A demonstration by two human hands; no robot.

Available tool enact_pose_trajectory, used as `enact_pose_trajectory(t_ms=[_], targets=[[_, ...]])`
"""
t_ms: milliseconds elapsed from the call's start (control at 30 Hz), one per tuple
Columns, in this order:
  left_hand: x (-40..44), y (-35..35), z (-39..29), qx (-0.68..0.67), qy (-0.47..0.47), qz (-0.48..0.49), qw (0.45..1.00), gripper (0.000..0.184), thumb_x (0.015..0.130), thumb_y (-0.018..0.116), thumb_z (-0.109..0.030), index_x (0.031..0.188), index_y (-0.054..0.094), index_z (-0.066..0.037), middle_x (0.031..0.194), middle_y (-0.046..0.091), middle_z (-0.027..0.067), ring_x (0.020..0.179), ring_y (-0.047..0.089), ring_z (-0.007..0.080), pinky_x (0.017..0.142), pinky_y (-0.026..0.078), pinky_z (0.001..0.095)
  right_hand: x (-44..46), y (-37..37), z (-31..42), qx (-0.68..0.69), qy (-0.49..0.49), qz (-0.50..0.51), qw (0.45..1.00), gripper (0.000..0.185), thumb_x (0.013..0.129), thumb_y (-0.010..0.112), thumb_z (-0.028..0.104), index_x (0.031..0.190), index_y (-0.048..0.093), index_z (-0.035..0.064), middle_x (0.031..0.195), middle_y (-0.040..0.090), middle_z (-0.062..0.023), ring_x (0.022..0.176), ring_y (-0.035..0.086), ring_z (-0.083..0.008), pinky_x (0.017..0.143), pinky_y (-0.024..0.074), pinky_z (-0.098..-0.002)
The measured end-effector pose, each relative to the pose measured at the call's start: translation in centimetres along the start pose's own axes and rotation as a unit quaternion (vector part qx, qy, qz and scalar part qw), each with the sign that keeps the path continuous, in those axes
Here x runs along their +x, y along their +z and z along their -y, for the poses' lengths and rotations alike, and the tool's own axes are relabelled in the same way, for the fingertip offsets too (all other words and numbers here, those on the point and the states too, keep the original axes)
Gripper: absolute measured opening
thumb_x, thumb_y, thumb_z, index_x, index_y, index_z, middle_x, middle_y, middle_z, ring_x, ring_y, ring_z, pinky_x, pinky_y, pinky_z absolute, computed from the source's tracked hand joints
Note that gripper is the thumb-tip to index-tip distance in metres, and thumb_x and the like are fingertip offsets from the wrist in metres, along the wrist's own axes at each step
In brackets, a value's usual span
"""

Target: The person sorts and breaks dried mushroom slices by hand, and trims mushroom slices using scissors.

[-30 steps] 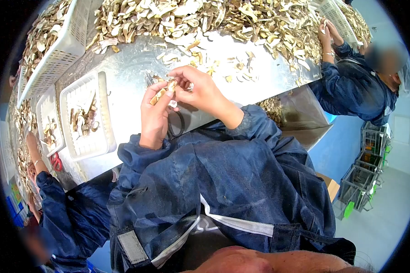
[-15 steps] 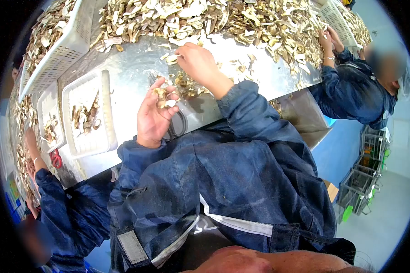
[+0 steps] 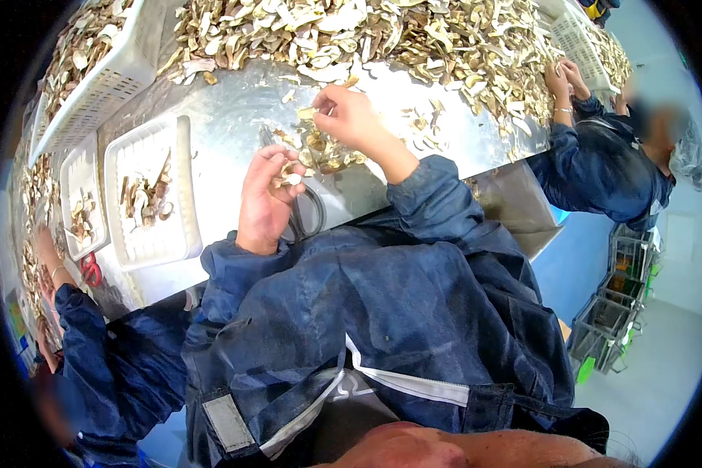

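My left hand (image 3: 264, 199) is turned palm inward over the metal table, its fingers curled around a few dried mushroom slices (image 3: 290, 179). To its right, my right hand (image 3: 347, 117) pinches one pale mushroom slice (image 3: 306, 114) between thumb and fingers. Dark-handled scissors (image 3: 310, 212) lie on the table beside my left hand, partly hidden by it. Under my right hand is a small scatter of brownish slices (image 3: 331, 156).
A large heap of mushroom slices (image 3: 351, 35) covers the table's far side. White trays (image 3: 189, 187) with some slices, red-handled scissors (image 3: 91, 269) and a perforated crate (image 3: 121, 86) are at left. Co-workers in blue sit on both sides, one sleeve (image 3: 558, 160) close at right.
My right hand has moved slightly right and down, away from the heap, with a slice in its fingers. My left hand's fingers have curled in more over the slices.
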State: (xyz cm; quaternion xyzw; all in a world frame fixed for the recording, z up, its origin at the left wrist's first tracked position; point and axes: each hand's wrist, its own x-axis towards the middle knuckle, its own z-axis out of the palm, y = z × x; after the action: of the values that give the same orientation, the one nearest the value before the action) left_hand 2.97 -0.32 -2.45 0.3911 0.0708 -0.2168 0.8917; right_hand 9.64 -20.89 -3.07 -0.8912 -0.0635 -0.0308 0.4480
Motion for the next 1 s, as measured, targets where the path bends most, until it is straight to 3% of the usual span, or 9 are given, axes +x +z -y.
enact_pose_trajectory(t_ms=[67, 167, 433, 533, 600, 833, 1000], targets=[[0.0, 0.2, -0.1, 0.014, 0.005, -0.013, 1.0, 0.022, 0.101, 0.053, -0.019, 0.119, 0.053, -0.006, 0.108, 0.061, 0.0083, 0.088, 0.064, 0.0166, 0.066, 0.056, 0.0264, -0.6, -0.1, 0.3, 0.205, 0.068, 0.036, 0.976, 0.02, 0.086, 0.072, 0.013, 0.102, 0.068, 0.0018, 0.085, 0.071, -0.0054, 0.074, 0.066, -0.0123, 0.064, 0.0507, -0.0255], [0.2, 0.7, -0.3, 0.027, 0.002, -0.015, 1.0, 0.024, 0.101, 0.054, -0.019, 0.12, 0.054, -0.005, 0.106, 0.062, 0.0075, 0.087, 0.065, 0.0157, 0.065, 0.056, 0.026, -1.8, -1.2, 2.4, 0.328, 0.098, 0.11, 0.933, 0.024, 0.09, 0.072, 0.014, 0.109, 0.069, 0.0001, 0.086, 0.069, -0.0008, 0.076, 0.061, -0.0041, 0.063, 0.0466, -0.019], [0.3, 0.4, 0.0, 0.058, -0.003, -0.005, 0.998, 0.021, 0.1, 0.059, -0.023, 0.112, 0.058, -0.006, 0.096, 0.066, 0.0056, 0.081, 0.066, 0.0128, 0.06, 0.054, 0.023, -3.4, -0.8, 4.8, 0.384, 0.114, 0.16, 0.902, 0.026, 0.093, 0.07, 0.017, 0.112, 0.067, -0.0001, 0.086, 0.07, -0.0029, 0.067, 0.059, -0.0046, 0.056, 0.0421, -0.018], [0.4, 0.2, 0.1, 0.042, 0.005, 0.001, 0.999, 0.019, 0.1, 0.06, -0.023, 0.108, 0.06, -0.005, 0.094, 0.066, 0.0049, 0.08, 0.066, 0.0124, 0.06, 0.054, 0.0228, -3.6, -1.2, 4.7, 0.299, 0.122, 0.183, 0.929, 0.016, 0.09, 0.072, 0.019, 0.09, 0.068, 0.0035, 0.076, 0.067, 0.0024, 0.065, 0.055, -0.0032, 0.056, 0.0403, -0.0197], [0.3, 0.4, 0.0, 0.042, 0.002, 0.01, 0.999, 0.016, 0.1, 0.06, -0.02, 0.108, 0.059, -0.007, 0.091, 0.066, 0.0044, 0.076, 0.066, 0.0129, 0.058, 0.056, 0.0242, -3.8, -0.9, 4.7, 0.306, 0.108, 0.172, 0.93, 0.017, 0.09, 0.073, 0.02, 0.087, 0.067, 0.0044, 0.073, 0.065, 0.0042, 0.066, 0.054, -0.0022, 0.056, 0.0395, -0.0195], [-0.4, 0.6, -0.6, 0.039, -0.029, 0.014, 0.999, 0.02, 0.099, 0.062, -0.025, 0.108, 0.059, -0.007, 0.09, 0.064, 0.0038, 0.08, 0.066, 0.0119, 0.06, 0.054, 0.0252, -4.0, -0.8, 4.4, 0.329, 0.098, 0.196, 0.919, 0.014, 0.092, 0.071, 0.017, 0.09, 0.067, 0.0039, 0.079, 0.064, 0.0039, 0.068, 0.052, -0.0024, 0.059, 0.0392, -0.0191], [-0.6, 0.2, -0.7, 0.059, -0.003, 0.008, 0.998, 0.02, 0.099, 0.062, -0.024, 0.109, 0.06, -0.007, 0.092, 0.065, 0.0031, 0.079, 0.065, 0.0106, 0.06, 0.054, 0.0246, -4.1, -0.4, 4.9, 0.311, 0.116, 0.183, 0.925, 0.014, 0.092, 0.071, 0.017, 0.093, 0.068, 0.0036, 0.078, 0.064, 0.004, 0.068, 0.051, -0.0029, 0.059, 0.0397, -0.0194]])
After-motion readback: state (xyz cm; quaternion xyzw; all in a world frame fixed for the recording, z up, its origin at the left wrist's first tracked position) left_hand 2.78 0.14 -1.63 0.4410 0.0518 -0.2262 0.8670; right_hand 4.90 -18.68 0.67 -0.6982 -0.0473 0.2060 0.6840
